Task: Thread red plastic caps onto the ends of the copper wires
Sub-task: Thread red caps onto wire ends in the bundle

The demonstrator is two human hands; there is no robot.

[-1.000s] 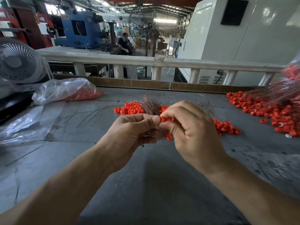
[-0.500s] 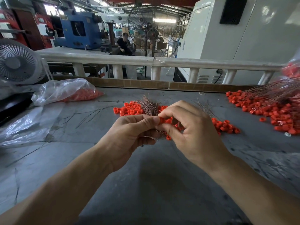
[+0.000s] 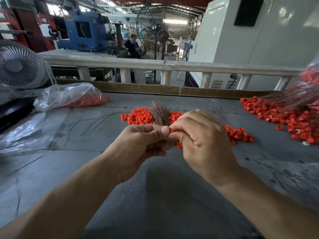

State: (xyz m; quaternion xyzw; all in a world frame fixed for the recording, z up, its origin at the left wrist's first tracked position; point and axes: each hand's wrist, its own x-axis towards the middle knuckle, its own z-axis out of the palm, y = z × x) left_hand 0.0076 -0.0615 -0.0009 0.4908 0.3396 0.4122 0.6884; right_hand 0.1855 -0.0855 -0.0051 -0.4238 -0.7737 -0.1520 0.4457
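Observation:
My left hand (image 3: pixel 138 145) grips a bundle of thin copper wires (image 3: pixel 159 112) whose ends fan up behind my thumb. My right hand (image 3: pixel 202 137) pinches a red plastic cap (image 3: pixel 172 130) against the left thumb tip, right at the wire bundle. More wire ends (image 3: pixel 215 112) stick up behind my right hand. A loose pile of red caps (image 3: pixel 139 117) lies on the grey table just beyond my hands, and several more caps (image 3: pixel 240 133) lie to the right of my right hand. One cap (image 3: pixel 179 145) shows below my fingers.
A large heap of capped wires and red caps (image 3: pixel 291 116) covers the table's right side. A clear plastic bag of red caps (image 3: pixel 72 96) lies at the back left, an empty plastic sheet (image 3: pixel 25 133) nearer. A white fan (image 3: pixel 17 66) stands far left. A cardboard strip (image 3: pixel 155 89) edges the back.
My right hand has closed in on the left thumb, bringing the pinched cap up to the wire bundle. The left hand has stayed nearly still.

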